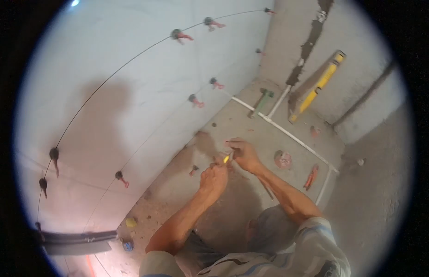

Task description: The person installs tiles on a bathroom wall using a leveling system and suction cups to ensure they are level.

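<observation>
between both hands (213, 177), small yellow object (226, 159)

The grey floor (242, 123) carries white pipes (295, 138), a green hammer (262, 102) and a red tool (311, 177).

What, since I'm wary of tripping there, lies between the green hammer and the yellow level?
The short white pipe branch runs between the green hammer and the yellow level, as the head view shows.
</observation>
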The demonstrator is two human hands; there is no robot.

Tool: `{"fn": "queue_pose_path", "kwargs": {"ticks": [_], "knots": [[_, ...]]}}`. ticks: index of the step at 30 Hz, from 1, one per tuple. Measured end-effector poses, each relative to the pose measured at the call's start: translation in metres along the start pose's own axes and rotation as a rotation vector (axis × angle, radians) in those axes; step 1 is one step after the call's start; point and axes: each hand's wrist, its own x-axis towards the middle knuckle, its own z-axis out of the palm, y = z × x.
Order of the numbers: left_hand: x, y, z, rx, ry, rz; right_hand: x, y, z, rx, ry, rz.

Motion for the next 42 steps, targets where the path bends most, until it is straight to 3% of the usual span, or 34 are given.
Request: {"fn": "queue_pose_path", "kwargs": {"ticks": [2,3,5,6,7,8,9,10,12,14,16,17,19,22,24,25,27,28,30,35,37,39,40,42], "knots": [[0.005,-0.014,0.016,0.044,-0.062,0.16,-0.007,0.0,0.007,0.0,0.016,0.089],[0.004,-0.011,0.011,0.008,-0.048,0.128,-0.008,-0.006,0.008,-0.059,0.024,0.154],[0.004,0.002,0.009,-0.029,-0.048,0.036,-0.002,0.02,0.013,-0.243,0.057,-0.067],[0.006,0.004,0.01,-0.021,-0.047,-0.05,-0.006,0.009,0.009,-0.238,0.033,0.078],[0.008,0.004,0.012,-0.009,-0.047,-0.024,-0.007,-0.009,0.01,-0.219,-0.007,0.21],[0.01,0.002,0.014,0.077,-0.173,0.063,-0.004,-0.018,0.017,-0.214,0.01,0.205],[0.011,-0.002,0.019,0.157,-0.299,0.141,0.001,-0.026,0.025,-0.225,0.017,-0.014],[0.013,-0.022,0.049,0.148,-0.296,0.146,0.002,-0.028,0.023,-0.245,0.017,-0.228],[0.024,-0.068,0.116,0.195,-0.317,0.09,0.002,-0.022,0.009,-0.248,0.07,-0.199],[0.027,-0.056,0.084,0.26,-0.34,0.133,0.009,-0.005,0.009,-0.215,0.113,-0.201],[0.031,-0.061,0.082,0.296,-0.362,0.159,0.008,0.03,0.0,-0.177,-0.006,0.087],[0.037,-0.077,0.101,0.264,-0.388,0.116,0.008,0.039,-0.002,-0.174,-0.016,0.089],[0.031,-0.082,0.106,0.239,-0.427,0.074,0.006,0.053,-0.006,0.023,0.011,0.355],[0.034,-0.068,0.07,0.205,-0.289,0.192,0.006,0.061,-0.002,0.307,0.113,0.475],[0.043,-0.073,0.067,-1.055,-0.174,-0.447,0.005,0.054,0.004,0.308,0.08,0.417],[0.045,-0.062,0.051,-1.051,-0.178,-0.45,0.002,0.044,0.007,0.302,0.045,0.364],[0.041,-0.031,0.008,-1.541,-0.044,-0.399,-0.006,0.015,0.018,0.405,-0.023,0.336],[0.04,-0.031,0.011,-1.548,-0.038,-0.402,-0.007,0.002,0.022,0.505,-0.092,0.3],[0.04,-0.036,0.017,-1.484,-0.132,-0.303,-0.011,-0.014,0.019,0.417,-0.134,0.311],[0.038,-0.045,0.002,-1.479,-0.149,-0.391,-0.012,-0.019,0.018,0.334,-0.186,0.368],[0.035,-0.051,-0.003,-1.546,-0.162,-0.393,-0.012,-0.022,0.016,0.463,-0.212,0.352],[0.038,-0.067,0.001,-1.22,-0.152,-0.218,-0.012,-0.021,0.018,0.494,-0.226,0.36],[0.042,-0.071,0.005,-1.219,-0.154,-0.217,-0.012,-0.019,0.018,0.527,-0.237,0.367],[0.044,-0.08,0.014,-0.783,0.167,0.11,-0.013,-0.016,0.019,0.519,-0.251,0.382]]}}
